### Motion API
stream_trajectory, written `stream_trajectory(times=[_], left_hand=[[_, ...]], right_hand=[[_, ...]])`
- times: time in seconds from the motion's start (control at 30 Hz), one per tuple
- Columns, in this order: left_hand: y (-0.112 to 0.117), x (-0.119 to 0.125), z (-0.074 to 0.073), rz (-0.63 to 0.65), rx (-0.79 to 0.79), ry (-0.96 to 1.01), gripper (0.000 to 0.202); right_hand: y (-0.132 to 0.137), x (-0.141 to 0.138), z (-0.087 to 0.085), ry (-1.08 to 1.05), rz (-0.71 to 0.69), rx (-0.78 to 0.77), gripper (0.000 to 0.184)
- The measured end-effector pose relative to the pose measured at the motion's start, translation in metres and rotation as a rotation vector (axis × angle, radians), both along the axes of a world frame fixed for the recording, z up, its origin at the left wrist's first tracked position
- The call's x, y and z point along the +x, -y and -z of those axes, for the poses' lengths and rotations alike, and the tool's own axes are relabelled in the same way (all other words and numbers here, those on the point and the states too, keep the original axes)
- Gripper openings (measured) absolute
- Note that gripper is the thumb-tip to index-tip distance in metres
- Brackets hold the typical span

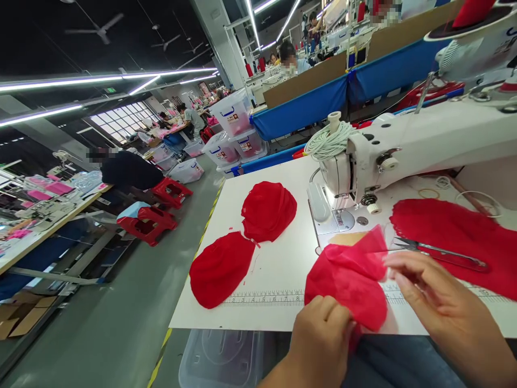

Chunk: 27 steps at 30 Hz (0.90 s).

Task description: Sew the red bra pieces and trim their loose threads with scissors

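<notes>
My left hand [321,337] is closed in a pinch on the near edge of a thin red fabric piece [349,275] at the table's front edge. My right hand [440,307] grips the same fabric piece at its right side, fingers pressed on it. The fabric lies partly folded in front of the white sewing machine [404,145]. A pair of thread snips [440,252] rests just beyond my right hand on a larger red fabric pile [460,242].
Two stacks of round red pieces [269,210] [220,269] lie on the white table [278,258], which has a printed ruler along its front. A clear bin [220,358] sits under the table. Red stools [147,223], other workers and plastic boxes [234,116] line the aisle at left.
</notes>
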<state>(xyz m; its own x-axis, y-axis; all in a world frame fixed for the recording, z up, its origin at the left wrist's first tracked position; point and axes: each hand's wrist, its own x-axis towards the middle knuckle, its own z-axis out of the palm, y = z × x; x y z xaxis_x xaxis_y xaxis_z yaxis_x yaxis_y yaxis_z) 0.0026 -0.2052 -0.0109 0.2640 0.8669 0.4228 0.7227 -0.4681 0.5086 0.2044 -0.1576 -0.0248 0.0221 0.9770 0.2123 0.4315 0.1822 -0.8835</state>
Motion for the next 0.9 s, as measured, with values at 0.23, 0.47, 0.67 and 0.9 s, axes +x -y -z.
stream_trajectory(times=[0.23, 0.47, 0.67, 0.9], left_hand=[[-0.022, -0.004, -0.030, -0.124, -0.982, 1.095, 0.039], [-0.019, 0.010, -0.025, -0.095, -0.805, 0.936, 0.043], [-0.016, 0.004, -0.013, -0.186, -0.741, 1.093, 0.038], [-0.016, -0.003, -0.021, -0.147, -0.853, 1.428, 0.033]], right_hand=[[0.017, -0.018, -0.018, -0.122, -0.338, -0.106, 0.018], [0.013, -0.043, -0.021, -0.178, -0.234, -0.063, 0.015], [0.019, -0.039, -0.020, -0.192, -0.089, -0.086, 0.019], [0.025, -0.035, -0.018, -0.263, 0.004, -0.196, 0.023]])
